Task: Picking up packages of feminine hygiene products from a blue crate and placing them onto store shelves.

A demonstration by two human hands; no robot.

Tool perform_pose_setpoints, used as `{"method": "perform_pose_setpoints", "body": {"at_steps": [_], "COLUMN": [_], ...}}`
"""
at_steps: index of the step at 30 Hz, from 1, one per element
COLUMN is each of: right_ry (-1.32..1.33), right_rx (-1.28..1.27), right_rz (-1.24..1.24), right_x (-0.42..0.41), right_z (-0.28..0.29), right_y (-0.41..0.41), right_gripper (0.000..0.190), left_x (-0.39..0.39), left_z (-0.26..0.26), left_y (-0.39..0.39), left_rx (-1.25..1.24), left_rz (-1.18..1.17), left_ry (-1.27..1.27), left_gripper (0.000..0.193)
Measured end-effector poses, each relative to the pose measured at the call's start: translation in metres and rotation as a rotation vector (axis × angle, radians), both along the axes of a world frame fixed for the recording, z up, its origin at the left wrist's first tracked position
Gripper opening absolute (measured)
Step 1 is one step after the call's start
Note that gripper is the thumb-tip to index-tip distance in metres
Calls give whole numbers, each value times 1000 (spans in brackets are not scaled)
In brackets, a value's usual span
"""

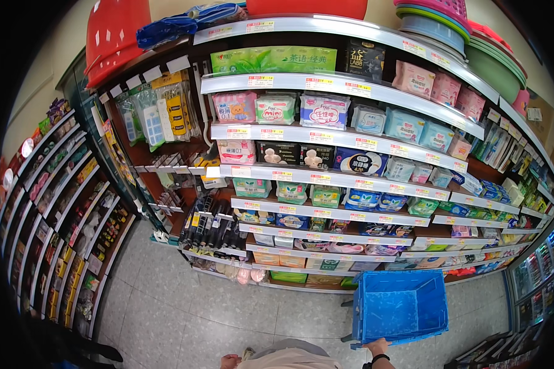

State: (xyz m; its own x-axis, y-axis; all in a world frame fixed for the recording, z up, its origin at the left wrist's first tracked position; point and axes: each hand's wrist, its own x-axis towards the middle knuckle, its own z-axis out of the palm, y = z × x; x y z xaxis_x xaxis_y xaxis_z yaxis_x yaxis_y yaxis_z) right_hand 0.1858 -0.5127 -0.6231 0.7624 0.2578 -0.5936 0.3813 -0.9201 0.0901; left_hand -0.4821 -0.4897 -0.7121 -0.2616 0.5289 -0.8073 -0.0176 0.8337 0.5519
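Note:
My right hand [377, 346], with a black band at the wrist, grips the near rim of a blue plastic crate [399, 306] at the lower right. The crate's inside shows no goods, and dark legs of a support stick out at its left. Close to my body at the bottom edge, my left hand [231, 361] is loosely curled with nothing visible in it. Before me stands a shop shelf unit with several tiers of packaged sanitary pads [325, 110]. A long green tissue pack [274, 60] lies on an upper tier.
Red plastic tubs [117, 44] and stacked basins [434, 34] sit on top of the unit. Power strips [154, 117] and umbrellas [212, 221] hang at its left. Another goods shelf [60, 221] curves along the left. A glass-door cooler [538, 276] stands right. Grey tile floor [221, 318] lies between.

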Motion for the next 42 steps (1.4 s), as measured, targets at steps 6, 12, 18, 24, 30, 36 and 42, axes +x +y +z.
{"method": "perform_pose_setpoints", "body": {"at_steps": [6, 12, 18, 24, 30, 36, 42], "right_ry": [-34, -42, -36, -38, 19, 32, 46], "right_rx": [-22, 7, 30, 41, -25, -19, -16], "right_rz": [24, 1, -4, 43, 39, -82, -51], "right_x": [-10, 5, -5, -5, -3, -1, -7], "right_z": [11, -6, -1, -3, 4, 0, 18], "right_y": [9, 2, 4, 2, 4, 8, 8], "right_gripper": [101, 102, 102, 104, 112, 119, 117], "left_x": [-10, -9, -16, -13, -12, -12, -15], "left_z": [-16, -16, -13, -11, -8, -17, -15], "left_y": [-2, 2, -5, -5, -4, 1, 2], "left_rx": [48, 82, 100, 41, -13, 35, 94], "left_rz": [45, 77, -37, -32, -24, 128, 240], "left_ry": [-45, -105, -138, -53, 162, -42, 87], "left_gripper": [16, 17, 15, 12, 15, 21, 19]}}
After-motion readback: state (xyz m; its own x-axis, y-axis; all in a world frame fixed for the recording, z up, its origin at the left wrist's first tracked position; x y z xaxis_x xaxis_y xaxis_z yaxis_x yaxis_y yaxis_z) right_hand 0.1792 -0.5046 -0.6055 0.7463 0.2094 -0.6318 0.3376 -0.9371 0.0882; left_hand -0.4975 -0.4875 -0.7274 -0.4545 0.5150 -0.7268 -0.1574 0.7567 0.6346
